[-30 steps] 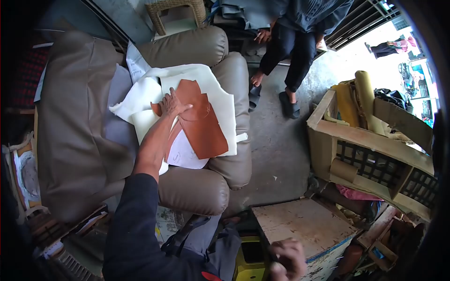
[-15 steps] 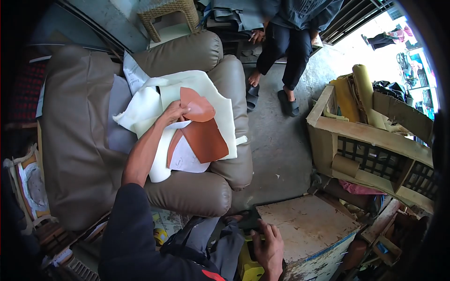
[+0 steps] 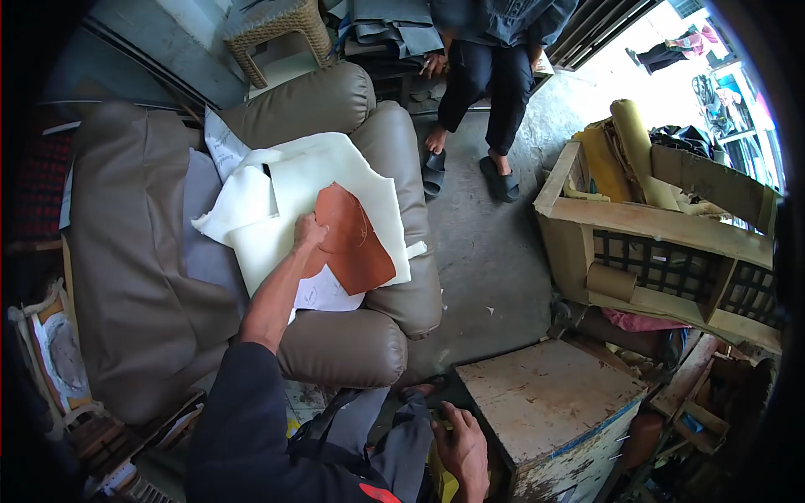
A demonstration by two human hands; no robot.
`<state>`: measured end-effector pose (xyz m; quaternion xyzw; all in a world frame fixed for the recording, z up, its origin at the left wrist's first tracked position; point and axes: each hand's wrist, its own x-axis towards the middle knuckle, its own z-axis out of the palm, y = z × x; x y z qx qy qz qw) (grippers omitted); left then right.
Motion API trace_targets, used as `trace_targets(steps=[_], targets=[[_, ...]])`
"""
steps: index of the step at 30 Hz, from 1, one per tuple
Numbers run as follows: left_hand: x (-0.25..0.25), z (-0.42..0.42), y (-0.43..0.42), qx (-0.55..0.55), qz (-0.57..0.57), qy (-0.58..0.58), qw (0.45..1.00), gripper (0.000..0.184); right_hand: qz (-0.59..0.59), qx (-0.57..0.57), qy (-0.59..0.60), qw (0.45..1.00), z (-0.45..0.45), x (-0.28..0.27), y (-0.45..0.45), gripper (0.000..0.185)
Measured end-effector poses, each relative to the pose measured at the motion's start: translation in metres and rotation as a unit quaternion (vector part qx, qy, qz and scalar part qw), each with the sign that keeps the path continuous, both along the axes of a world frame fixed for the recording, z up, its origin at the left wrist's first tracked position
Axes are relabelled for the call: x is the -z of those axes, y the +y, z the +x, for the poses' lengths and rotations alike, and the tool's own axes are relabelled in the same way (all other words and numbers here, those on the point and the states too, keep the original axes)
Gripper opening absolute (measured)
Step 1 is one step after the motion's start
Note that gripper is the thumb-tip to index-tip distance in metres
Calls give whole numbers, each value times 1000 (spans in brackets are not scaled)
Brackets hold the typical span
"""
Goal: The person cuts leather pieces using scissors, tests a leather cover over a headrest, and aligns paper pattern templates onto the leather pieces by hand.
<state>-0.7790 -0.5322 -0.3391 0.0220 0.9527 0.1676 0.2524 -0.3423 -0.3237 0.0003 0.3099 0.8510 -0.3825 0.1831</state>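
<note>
Above white padding (image 3: 327, 159), left hand (image 3: 309, 232) tight on reddish-brown sheet (image 3: 359, 251) (right hand (image 3: 462, 447) slack, half-uncurled).

Left fingers (image 3: 309, 231) gripping rust leather (image 3: 360, 251), white sheeting (image 3: 335, 163) beneath, brown cushions (image 3: 344, 348)

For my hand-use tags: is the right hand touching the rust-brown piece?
No, the right hand is well apart from the rust-brown piece, while the left hand holds that piece at its edge.

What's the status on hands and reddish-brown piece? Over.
Left hand gripping reddish-brown piece by its edge. Right hand apparently empty. Piece lying over white sheet and marked paper. Nothing seen in the way.
</note>
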Motion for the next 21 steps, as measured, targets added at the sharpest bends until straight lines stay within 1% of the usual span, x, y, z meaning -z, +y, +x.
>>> trace_targets(steps=[1,2,3,5,6,8,9,10,11,12,13,14,15,16,17,19,20,21], targets=[[5,-3,-3,-73,59,-66,993,44,2,4,0,1000,2,0,0,42],[7,-1,-7,-29,44,-47,998,44,2,5,2,1000,3,1,0,42],[7,3,-12,-25,45,-47,998,44,3,6,4,1000,5,0,-1,42],[-5,9,-15,0,90,-11,996,45,7,13,-1,1000,9,-4,-2,42],[-11,16,-13,8,96,-13,995,45,9,20,-9,1000,12,-9,-2,41],[-32,33,-9,25,157,44,986,45,12,28,-11,999,20,-19,-3,41],[-42,48,-8,37,170,67,982,41,16,35,-11,999,23,-24,-3,41],[-62,63,-2,45,211,36,976,35,38,69,-9,997,28,-28,-3,41],[-112,88,16,58,295,34,953,31,37,54,1,998,36,-32,-3,42],[-162,109,35,59,276,-28,959,28,40,46,11,998,44,-35,-3,43],[-193,135,50,57,286,-58,955,28,69,100,13,993,54,-36,-4,43],[-209,158,57,91,332,-93,934,28,55,103,34,993,63,-36,-5,46],[-217,175,69,205,428,-82,876,31,43,110,57,991,72,-42,-7,48],[-243,196,86,244,384,-174,873,32,12,138,46,989,78,-55,-5,58],[-271,219,100,283,324,-259,865,34,33,192,52,980,88,-64,-8,58],[-334,265,136,416,322,-303,795,36,73,252,178,948,115,-74,-10,78],[-348,286,148,451,311,-309,777,36,83,285,212,931,133,-85,-11,88],[-360,306,160,506,360,-339,706,36,92,310,247,913,152,-95,-13,99]])
